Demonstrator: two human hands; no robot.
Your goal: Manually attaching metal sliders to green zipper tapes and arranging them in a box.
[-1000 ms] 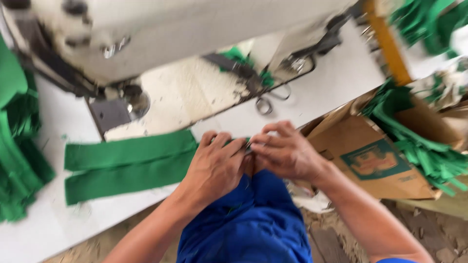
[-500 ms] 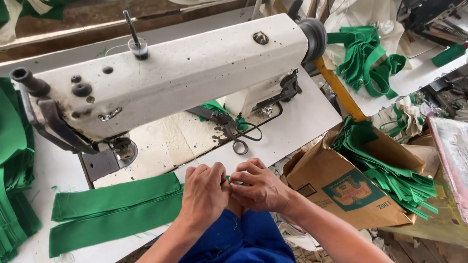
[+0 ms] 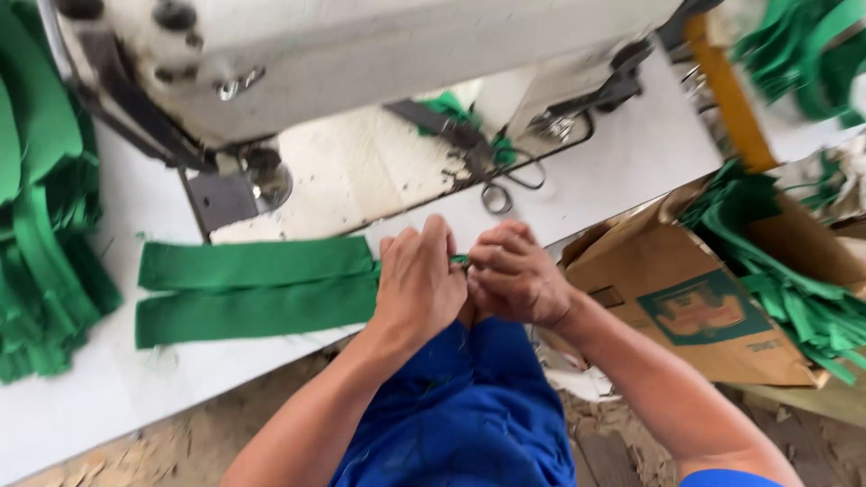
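Two long green fabric strips (image 3: 253,289) lie side by side on the white sewing table (image 3: 99,397), running left from my hands. My left hand (image 3: 419,284) presses down on their right end with fingers curled over it. My right hand (image 3: 516,275) is bunched against the left one, pinching the same green end, of which only a sliver shows between the fingers. Both hands sit at the table's near edge, above my blue trousers (image 3: 460,415).
A white sewing machine (image 3: 361,54) arches over the table, its needle plate (image 3: 244,185) behind the strips. Small snips (image 3: 505,189) lie beyond my hands. Green fabric piles up at the left (image 3: 41,225). A cardboard box (image 3: 704,307) with green strips stands at the right.
The camera has tipped down and closer. My hands stay together on the strip ends, shifted slightly right along the table edge; the strips lie as before.
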